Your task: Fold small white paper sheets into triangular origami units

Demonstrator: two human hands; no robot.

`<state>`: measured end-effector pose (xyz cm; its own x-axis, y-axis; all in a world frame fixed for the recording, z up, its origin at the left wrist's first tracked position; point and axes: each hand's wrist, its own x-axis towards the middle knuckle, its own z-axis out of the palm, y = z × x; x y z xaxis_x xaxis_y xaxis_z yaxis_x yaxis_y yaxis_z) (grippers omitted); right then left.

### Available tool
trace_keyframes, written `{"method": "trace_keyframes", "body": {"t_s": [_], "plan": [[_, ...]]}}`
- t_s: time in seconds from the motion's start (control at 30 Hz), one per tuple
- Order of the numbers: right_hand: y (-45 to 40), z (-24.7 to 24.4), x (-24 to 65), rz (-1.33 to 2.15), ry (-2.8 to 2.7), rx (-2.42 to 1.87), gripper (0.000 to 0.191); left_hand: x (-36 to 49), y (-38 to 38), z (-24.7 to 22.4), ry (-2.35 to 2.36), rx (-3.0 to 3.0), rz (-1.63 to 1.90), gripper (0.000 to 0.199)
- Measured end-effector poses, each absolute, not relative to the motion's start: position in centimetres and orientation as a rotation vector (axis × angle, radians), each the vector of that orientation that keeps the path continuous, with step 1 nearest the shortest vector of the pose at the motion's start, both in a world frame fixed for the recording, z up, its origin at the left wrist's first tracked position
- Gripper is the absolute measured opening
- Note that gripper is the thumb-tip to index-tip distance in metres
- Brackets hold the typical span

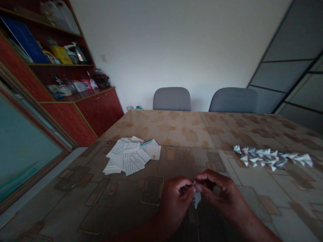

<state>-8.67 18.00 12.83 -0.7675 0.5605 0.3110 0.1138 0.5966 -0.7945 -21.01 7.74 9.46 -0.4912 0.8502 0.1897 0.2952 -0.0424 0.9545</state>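
Both hands meet low in the head view, above the near part of the table. My left hand (176,198) pinches one side of a small folded piece of paper (197,199). From the other side, the thumb and forefinger of my right hand (219,190) close on the same paper. Its pale, pointed lower end hangs below the fingertips, while the upper part is mostly hidden by them. To the left lies a loose fanned pile of printed paper slips (131,156). Several small folded paper pieces (272,156) with pointed corners lie in rows at the right.
A patterned cloth covers the table (176,126). Beyond its far edge stand two grey chairs, a left one (172,99) and a right one (233,99). A red-brown cabinet (101,107) with filled shelves is at the left, and grey panelled doors (285,74) are at the right.
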Motion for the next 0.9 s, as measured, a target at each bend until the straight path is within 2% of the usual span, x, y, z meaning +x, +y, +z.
{"method": "trace_keyframes", "body": {"t_s": [0.17,0.3,0.5,0.6,0.77,0.9], "plan": [[17.2,12.7,-8.7,0.845,-2.356,-0.58,0.005,-21.0,7.8,9.1,1.764,1.207,1.589,0.019],[16.7,12.2,-8.7,0.653,-2.39,-0.62,0.008,-20.8,7.6,9.1,1.779,1.221,1.573,0.021],[16.4,11.4,-8.6,0.526,-2.406,-0.698,0.01,-20.6,7.5,9.1,1.8,1.269,1.541,0.021],[16.3,11.5,-8.8,0.626,-2.381,-0.716,0.01,-20.6,7.7,9.0,1.781,1.213,1.565,0.02],[17.1,12.6,-8.7,1.079,-2.232,-0.697,0.022,-20.7,8.0,9.2,1.635,1.019,1.634,0.019],[17.8,12.5,-8.4,1.371,-2.119,-0.646,0.02,-20.8,8.0,9.3,1.601,1.0,1.647,0.019]]}}
